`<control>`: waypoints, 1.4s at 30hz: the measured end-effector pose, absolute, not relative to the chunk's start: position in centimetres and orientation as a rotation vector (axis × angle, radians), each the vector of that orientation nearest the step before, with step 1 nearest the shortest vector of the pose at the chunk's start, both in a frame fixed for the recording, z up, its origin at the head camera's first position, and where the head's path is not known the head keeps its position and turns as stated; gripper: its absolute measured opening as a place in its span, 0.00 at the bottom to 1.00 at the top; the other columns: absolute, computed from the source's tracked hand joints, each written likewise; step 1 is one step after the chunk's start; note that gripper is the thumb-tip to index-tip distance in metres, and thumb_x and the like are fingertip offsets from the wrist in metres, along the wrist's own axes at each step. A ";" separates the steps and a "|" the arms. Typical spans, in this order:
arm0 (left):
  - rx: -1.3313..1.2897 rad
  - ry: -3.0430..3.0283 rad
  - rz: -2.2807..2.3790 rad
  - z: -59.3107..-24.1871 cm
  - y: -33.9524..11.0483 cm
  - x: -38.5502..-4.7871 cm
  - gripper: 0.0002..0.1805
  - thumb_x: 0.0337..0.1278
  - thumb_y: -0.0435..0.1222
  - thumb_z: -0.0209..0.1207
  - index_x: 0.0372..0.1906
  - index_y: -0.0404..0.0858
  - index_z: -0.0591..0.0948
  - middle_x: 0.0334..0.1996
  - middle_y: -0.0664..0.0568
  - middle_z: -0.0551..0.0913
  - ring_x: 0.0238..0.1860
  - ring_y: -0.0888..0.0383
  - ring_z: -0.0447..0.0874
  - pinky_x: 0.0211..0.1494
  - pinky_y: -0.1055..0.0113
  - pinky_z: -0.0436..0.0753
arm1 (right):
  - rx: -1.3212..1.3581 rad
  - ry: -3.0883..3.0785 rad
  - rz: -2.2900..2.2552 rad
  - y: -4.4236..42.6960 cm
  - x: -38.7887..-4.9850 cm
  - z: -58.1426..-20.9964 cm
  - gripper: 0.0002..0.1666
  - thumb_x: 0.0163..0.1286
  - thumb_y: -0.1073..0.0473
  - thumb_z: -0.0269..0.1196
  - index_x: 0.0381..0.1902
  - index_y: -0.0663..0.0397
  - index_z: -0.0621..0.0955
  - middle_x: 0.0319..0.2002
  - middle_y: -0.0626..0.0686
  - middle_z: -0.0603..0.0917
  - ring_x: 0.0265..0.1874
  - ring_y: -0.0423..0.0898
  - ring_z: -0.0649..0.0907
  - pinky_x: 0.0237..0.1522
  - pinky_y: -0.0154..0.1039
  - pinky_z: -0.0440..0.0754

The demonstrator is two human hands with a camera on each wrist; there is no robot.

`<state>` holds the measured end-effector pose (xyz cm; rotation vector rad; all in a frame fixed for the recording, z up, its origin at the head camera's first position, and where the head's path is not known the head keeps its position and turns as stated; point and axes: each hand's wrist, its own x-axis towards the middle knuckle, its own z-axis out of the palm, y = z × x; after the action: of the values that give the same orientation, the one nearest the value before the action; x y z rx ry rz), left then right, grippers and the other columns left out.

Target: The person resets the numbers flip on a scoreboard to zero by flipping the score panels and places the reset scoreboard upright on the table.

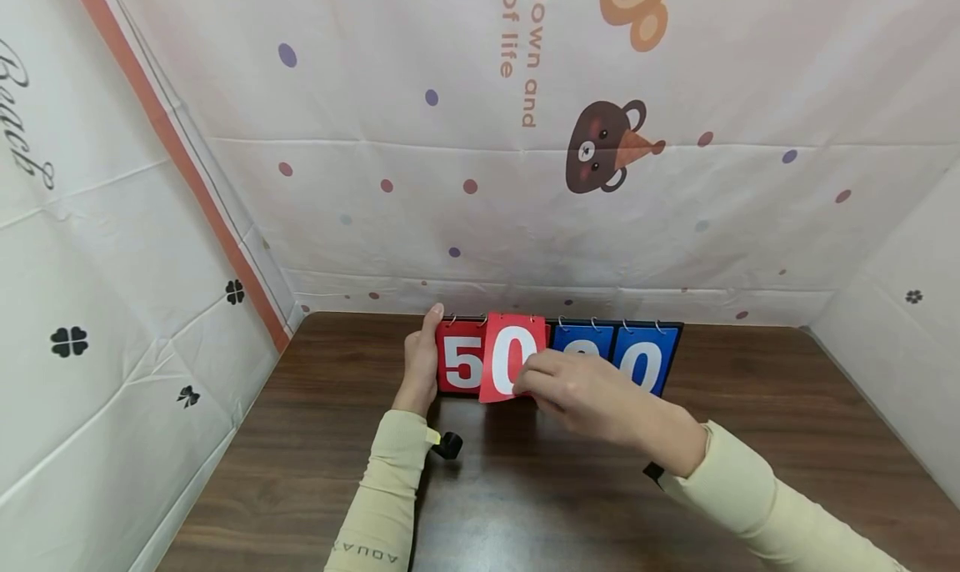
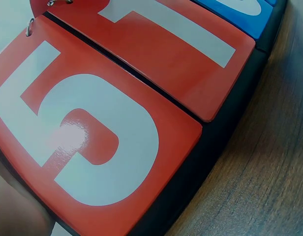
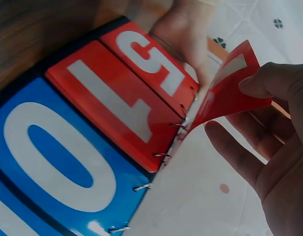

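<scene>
A flip scoreboard (image 1: 551,337) is placed at the far part of the worktop (image 1: 525,505), before a printed cloth (image 1: 405,230). Its left end is gripped by the left hand (image 1: 422,365), presumably so that the board is steadied. The red 0 card (image 1: 513,338) is pinched near its free end between thumb and fingers of the right hand (image 1: 588,393), a hold judged to suit swinging it on its rings (image 3: 163,155). By its lifting, a red 1 card (image 3: 112,98) is exposed beside the red 5 card (image 1: 461,359). The blue cards (image 3: 58,157) are left untouched, hanging flat.
</scene>
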<state>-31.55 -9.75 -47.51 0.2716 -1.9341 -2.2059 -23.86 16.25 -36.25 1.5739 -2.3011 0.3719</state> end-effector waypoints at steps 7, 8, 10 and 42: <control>0.276 -1.935 -2.209 -47.6 -9.5 -31.6 0.32 0.70 0.64 0.56 0.31 0.39 0.85 0.34 0.49 0.87 0.39 0.55 0.82 0.43 0.62 0.81 | 1.547 -2.323 0.248 16.7 -23.5 -37.4 0.24 0.56 0.63 0.83 0.49 0.51 0.86 0.45 0.50 0.88 0.44 0.45 0.87 0.47 0.41 0.88; 0.283 -1.931 -2.211 -47.5 -9.5 -31.6 0.32 0.70 0.64 0.57 0.31 0.38 0.85 0.34 0.49 0.87 0.39 0.54 0.82 0.43 0.62 0.81 | 1.545 -2.319 0.251 16.9 -23.4 -37.4 0.24 0.56 0.64 0.83 0.49 0.52 0.86 0.45 0.50 0.88 0.44 0.45 0.86 0.47 0.42 0.88; 0.293 -1.922 -2.218 -47.5 -9.5 -31.7 0.32 0.70 0.64 0.57 0.30 0.39 0.85 0.34 0.49 0.87 0.38 0.55 0.82 0.43 0.62 0.81 | 1.543 -2.306 0.266 17.2 -23.3 -37.3 0.24 0.55 0.64 0.82 0.50 0.52 0.86 0.46 0.50 0.88 0.44 0.45 0.86 0.48 0.42 0.88; 0.336 -1.927 -2.220 -47.8 -9.7 -31.9 0.31 0.69 0.64 0.58 0.33 0.39 0.85 0.38 0.48 0.87 0.42 0.54 0.82 0.47 0.60 0.81 | 1.510 -2.422 0.041 15.8 -28.0 -44.8 0.20 0.61 0.59 0.80 0.50 0.54 0.87 0.44 0.52 0.87 0.44 0.47 0.85 0.51 0.42 0.87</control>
<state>-31.93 -9.66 -47.79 0.3363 -1.9267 -2.2204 -27.96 15.76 -44.76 1.5098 -2.4218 0.0409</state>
